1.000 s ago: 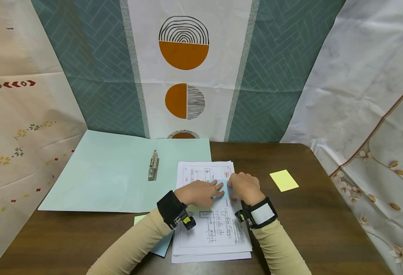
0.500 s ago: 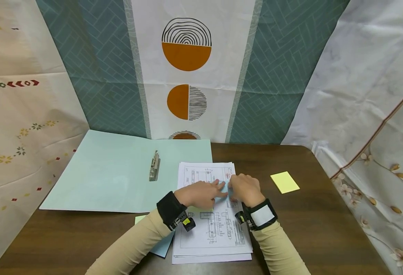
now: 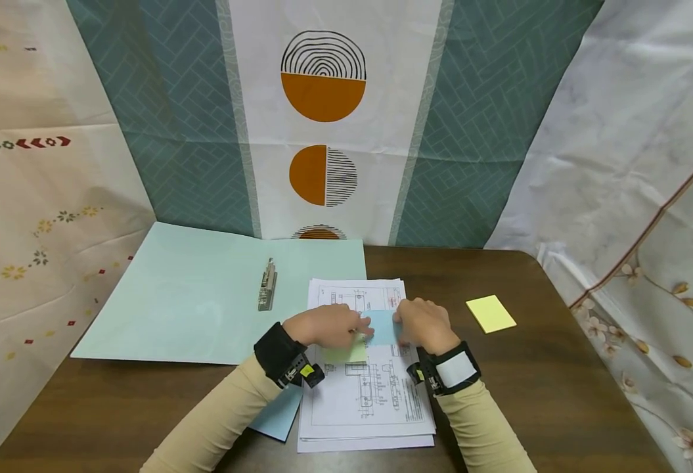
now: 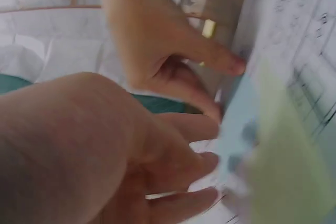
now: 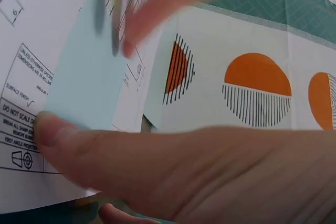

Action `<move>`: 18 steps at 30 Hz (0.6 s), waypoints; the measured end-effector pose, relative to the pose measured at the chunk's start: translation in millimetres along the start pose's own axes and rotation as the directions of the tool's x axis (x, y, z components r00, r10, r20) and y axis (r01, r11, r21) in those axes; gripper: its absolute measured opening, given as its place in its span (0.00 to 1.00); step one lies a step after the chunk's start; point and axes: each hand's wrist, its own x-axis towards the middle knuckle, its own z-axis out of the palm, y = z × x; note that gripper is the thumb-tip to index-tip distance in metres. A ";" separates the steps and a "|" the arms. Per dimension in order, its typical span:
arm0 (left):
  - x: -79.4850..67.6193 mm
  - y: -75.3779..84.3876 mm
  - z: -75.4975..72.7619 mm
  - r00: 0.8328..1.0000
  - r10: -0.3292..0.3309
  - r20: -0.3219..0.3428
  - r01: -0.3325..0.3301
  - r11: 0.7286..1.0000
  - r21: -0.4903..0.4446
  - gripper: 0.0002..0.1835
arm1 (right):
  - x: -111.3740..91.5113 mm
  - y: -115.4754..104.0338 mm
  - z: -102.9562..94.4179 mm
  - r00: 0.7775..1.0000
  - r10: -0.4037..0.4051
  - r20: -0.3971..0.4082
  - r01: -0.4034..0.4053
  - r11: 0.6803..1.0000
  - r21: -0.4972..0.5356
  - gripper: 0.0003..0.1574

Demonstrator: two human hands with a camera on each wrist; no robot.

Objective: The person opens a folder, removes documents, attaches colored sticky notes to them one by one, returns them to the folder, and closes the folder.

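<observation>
A light blue sticky note point(image 3: 381, 327) lies on a stack of papers point(image 3: 376, 417) printed with technical drawings. My right hand point(image 3: 427, 325) rests at the note's right edge. In the right wrist view its thumb point(image 5: 52, 129) presses near a corner of the blue note. My left hand point(image 3: 328, 326) is over the papers just left of the blue note, fingertips pointing toward it and grasping nothing visible. Partly beneath it is a pale yellow-green sticky note point(image 3: 346, 355), whose edge stands up from the paper in the left wrist view, where it is blurred.
A pale blue-green folder point(image 3: 186, 302) lies spread at the back left, a metal clip point(image 3: 267, 287) on it. A yellow sticky note pad point(image 3: 491, 313) is at the right on the brown table point(image 3: 535, 394). A blue sheet point(image 3: 278, 414) shows beside the papers.
My left hand has drawn back to the left off the blue note, uncovering more of it and of the yellow-green note. My right hand has stayed at the blue note's right edge.
</observation>
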 end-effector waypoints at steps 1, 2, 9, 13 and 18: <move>-1.0 -1.3 -3.1 0.999 0.003 -0.033 -0.003 1.000 -0.001 0.27 | 0.2 1.5 -0.1 1.000 -0.009 0.001 0.009 1.000 0.005 0.23; -2.9 -2.5 -7.1 0.998 0.004 -0.070 -0.004 1.000 0.000 0.27 | 0.7 3.2 -0.3 1.000 -0.018 0.001 0.018 1.000 0.014 0.24; -24.2 -18.4 -41.1 0.938 -0.044 -0.343 0.017 0.997 -0.080 0.26 | 1.5 7.6 -10.1 0.999 -0.033 -0.043 0.038 0.993 0.115 0.33; -36.4 -28.7 -53.3 0.902 -0.089 -0.423 0.052 0.994 -0.097 0.25 | 0.6 9.4 -17.0 0.990 -0.009 -0.141 0.037 0.980 0.198 0.36; -45.1 -34.6 -59.0 0.888 -0.140 -0.437 0.097 0.988 -0.119 0.25 | 3.0 16.8 -15.8 0.967 0.010 -0.256 0.058 0.965 0.256 0.38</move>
